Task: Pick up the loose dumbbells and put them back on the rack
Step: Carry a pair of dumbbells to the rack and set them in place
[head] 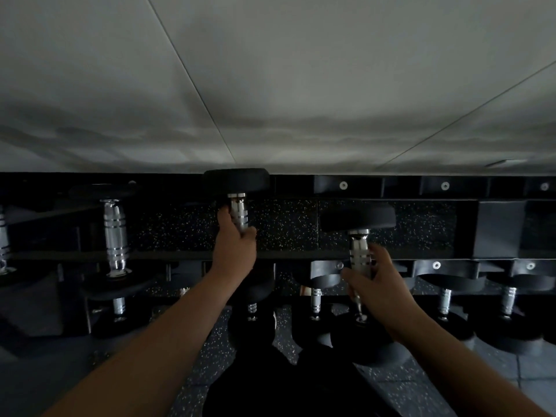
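Left hand (233, 245): fingers wrapped around the left dumbbell (239, 206) handle, far head reaching the rack (391, 254) back rail.
Right hand (380, 284): fingers curled on the right dumbbell (359, 251) handle; the bar runs away from the fingers, short of the rail.

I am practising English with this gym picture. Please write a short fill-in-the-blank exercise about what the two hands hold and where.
1. Each hand grips a dumbbell by its chrome ____.
2. The left hand holds its dumbbell ____ up the picture than the right hand holds its own.
3. The heads of the dumbbells are ____ in colour.
4. The floor under the rack is dark with light ____.

Missing words: handle; higher; black; speckles
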Available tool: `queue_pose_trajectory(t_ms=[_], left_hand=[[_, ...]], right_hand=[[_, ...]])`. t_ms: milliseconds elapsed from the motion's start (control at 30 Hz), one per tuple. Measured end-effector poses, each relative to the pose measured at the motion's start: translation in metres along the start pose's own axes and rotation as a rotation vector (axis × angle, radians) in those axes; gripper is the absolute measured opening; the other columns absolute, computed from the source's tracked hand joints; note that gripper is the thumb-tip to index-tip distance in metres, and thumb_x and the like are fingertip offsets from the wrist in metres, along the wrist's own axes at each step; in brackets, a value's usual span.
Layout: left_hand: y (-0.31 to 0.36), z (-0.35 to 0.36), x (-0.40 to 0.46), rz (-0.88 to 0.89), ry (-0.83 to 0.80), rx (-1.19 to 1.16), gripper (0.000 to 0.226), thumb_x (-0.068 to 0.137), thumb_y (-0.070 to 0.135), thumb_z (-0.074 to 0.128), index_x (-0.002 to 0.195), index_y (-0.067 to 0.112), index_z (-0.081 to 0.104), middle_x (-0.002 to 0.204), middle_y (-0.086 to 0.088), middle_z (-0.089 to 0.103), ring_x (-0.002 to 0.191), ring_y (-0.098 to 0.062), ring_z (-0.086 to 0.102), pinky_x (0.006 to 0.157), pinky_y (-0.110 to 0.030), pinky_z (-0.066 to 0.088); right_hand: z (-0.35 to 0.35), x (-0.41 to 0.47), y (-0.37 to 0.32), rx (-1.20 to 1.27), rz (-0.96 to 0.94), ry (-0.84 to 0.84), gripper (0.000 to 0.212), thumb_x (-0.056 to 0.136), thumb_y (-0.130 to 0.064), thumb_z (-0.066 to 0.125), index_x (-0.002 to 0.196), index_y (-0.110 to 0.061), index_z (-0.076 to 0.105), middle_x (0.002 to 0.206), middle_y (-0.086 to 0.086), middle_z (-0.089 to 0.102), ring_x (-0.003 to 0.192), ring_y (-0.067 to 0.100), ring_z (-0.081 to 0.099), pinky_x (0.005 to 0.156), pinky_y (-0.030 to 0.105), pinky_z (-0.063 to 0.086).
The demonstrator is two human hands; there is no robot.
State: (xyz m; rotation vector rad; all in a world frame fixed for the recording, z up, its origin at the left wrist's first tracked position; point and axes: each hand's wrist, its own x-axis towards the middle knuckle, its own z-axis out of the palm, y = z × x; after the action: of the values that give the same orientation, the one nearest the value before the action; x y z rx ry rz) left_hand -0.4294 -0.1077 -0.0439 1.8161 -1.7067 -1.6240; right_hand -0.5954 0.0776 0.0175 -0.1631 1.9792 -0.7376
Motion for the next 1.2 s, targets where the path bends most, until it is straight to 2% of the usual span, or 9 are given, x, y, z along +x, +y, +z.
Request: queue_pose_trajectory(t_ms=[133, 300, 433, 600, 700, 767, 833, 967, 1200], left_hand=[[0.000, -0.002, 0.000, 0.027, -0.003, 0.073, 0.054, 0.098, 0.005, 0.048, 0.144, 0.017, 0.024, 0.096, -0.016, 0.058, 0.064, -0.017, 0.056, 0.054, -0.027, 0.042], [-0.004, -0.001, 0.002, 0.028, 0.010, 0.111, 0.053, 0.097, 0.004, 0.046, 0.143, 0.020, 0.024, 0.102, -0.025, 0.056, 0.065, -0.020, 0.055, 0.052, -0.028, 0.041], [-0.005, 0.004, 0.003, 0.024, 0.042, 0.126, 0.056, 0.095, 0.003, 0.047, 0.142, 0.024, 0.025, 0.105, -0.022, 0.055, 0.073, -0.026, 0.059, 0.057, -0.031, 0.043], [-0.006, 0.003, 0.005, -0.005, 0.041, 0.142, 0.050, 0.095, 0.001, 0.044, 0.139, 0.018, 0.026, 0.100, -0.029, 0.057, 0.061, -0.020, 0.054, 0.047, -0.026, 0.038], [-0.010, 0.004, 0.008, 0.014, 0.054, 0.173, 0.052, 0.095, 0.001, 0.045, 0.141, 0.015, 0.024, 0.111, -0.034, 0.054, 0.077, -0.034, 0.062, 0.055, -0.027, 0.040], [-0.011, 0.005, 0.009, 0.026, 0.064, 0.199, 0.053, 0.094, -0.001, 0.046, 0.141, 0.012, 0.023, 0.117, -0.033, 0.052, 0.091, -0.040, 0.062, 0.062, -0.030, 0.042], [-0.009, 0.006, 0.008, 0.032, 0.063, 0.225, 0.058, 0.093, -0.004, 0.047, 0.143, 0.008, 0.021, 0.121, -0.030, 0.049, 0.092, -0.036, 0.060, 0.066, -0.029, 0.043], [-0.009, 0.007, 0.009, 0.047, 0.081, 0.263, 0.063, 0.089, -0.009, 0.051, 0.144, 0.002, 0.021, 0.122, -0.029, 0.048, 0.090, -0.029, 0.058, 0.068, -0.025, 0.042], [-0.004, 0.006, 0.006, 0.042, 0.101, 0.296, 0.066, 0.086, -0.010, 0.052, 0.144, -0.003, 0.021, 0.129, -0.029, 0.043, 0.098, -0.030, 0.057, 0.069, -0.021, 0.041]], right_hand=[[0.000, 0.007, -0.008, 0.031, 0.002, 0.011, 0.050, 0.090, -0.016, 0.067, 0.123, -0.039, 0.039, 0.092, 0.005, 0.070, 0.076, 0.025, 0.071, 0.073, 0.047, 0.059], [0.000, 0.014, -0.014, 0.063, -0.042, 0.058, 0.048, 0.092, -0.015, 0.065, 0.130, -0.031, 0.041, 0.087, 0.004, 0.070, 0.067, 0.015, 0.067, 0.058, 0.033, 0.056], [-0.003, 0.019, -0.019, 0.085, -0.067, 0.035, 0.053, 0.093, -0.020, 0.065, 0.136, -0.032, 0.036, 0.095, 0.006, 0.068, 0.073, 0.018, 0.068, 0.058, 0.029, 0.052], [-0.001, 0.029, -0.028, 0.091, -0.104, 0.017, 0.051, 0.094, -0.016, 0.064, 0.131, -0.033, 0.035, 0.091, 0.004, 0.065, 0.070, 0.013, 0.064, 0.058, 0.026, 0.053], [0.003, 0.039, -0.030, 0.085, -0.104, 0.015, 0.051, 0.093, -0.016, 0.065, 0.133, -0.031, 0.037, 0.088, 0.004, 0.065, 0.067, 0.013, 0.062, 0.056, 0.025, 0.053], [0.007, 0.047, -0.032, 0.071, -0.097, 0.002, 0.054, 0.094, -0.018, 0.064, 0.136, -0.030, 0.035, 0.092, 0.004, 0.065, 0.072, 0.016, 0.064, 0.062, 0.031, 0.055], [0.011, 0.054, -0.031, 0.068, -0.088, -0.004, 0.058, 0.094, -0.019, 0.064, 0.141, -0.028, 0.032, 0.097, 0.005, 0.065, 0.076, 0.019, 0.065, 0.068, 0.036, 0.057], [0.019, 0.063, -0.023, 0.055, -0.086, -0.013, 0.059, 0.096, -0.020, 0.061, 0.144, -0.027, 0.027, 0.095, 0.003, 0.064, 0.076, 0.018, 0.064, 0.061, 0.027, 0.052], [0.013, 0.067, -0.014, -0.019, -0.117, -0.036, 0.070, 0.099, -0.022, 0.056, 0.153, -0.032, 0.014, 0.107, 0.009, 0.065, 0.080, 0.018, 0.067, 0.060, 0.025, 0.049]])
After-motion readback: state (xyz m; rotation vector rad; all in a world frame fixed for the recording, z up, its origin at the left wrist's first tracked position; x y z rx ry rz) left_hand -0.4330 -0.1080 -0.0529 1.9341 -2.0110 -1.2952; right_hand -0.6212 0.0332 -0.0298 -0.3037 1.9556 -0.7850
